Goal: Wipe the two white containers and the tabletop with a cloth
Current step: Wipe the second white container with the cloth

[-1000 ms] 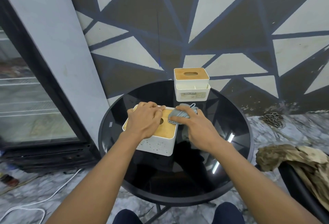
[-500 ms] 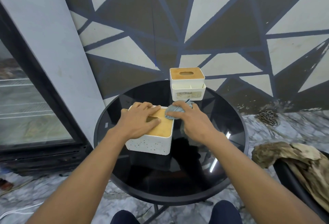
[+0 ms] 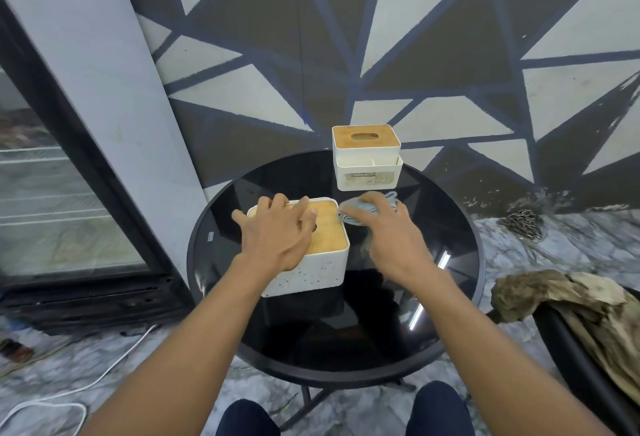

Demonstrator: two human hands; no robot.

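left hand (image 3: 277, 238) spread flat, still pinning near box (image 3: 311, 273) by left edge of table (image 3: 450, 262) | right hand (image 3: 391, 234) clutching cloth (image 3: 353, 214), now sliding off back-right corner of lid (image 3: 329, 231) | guessing sides next, far box (image 3: 367, 165) waiting

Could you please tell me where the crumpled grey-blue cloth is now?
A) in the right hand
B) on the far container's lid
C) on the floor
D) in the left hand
A: the right hand grips the crumpled grey-blue cloth beside the near white wooden-lidded container.
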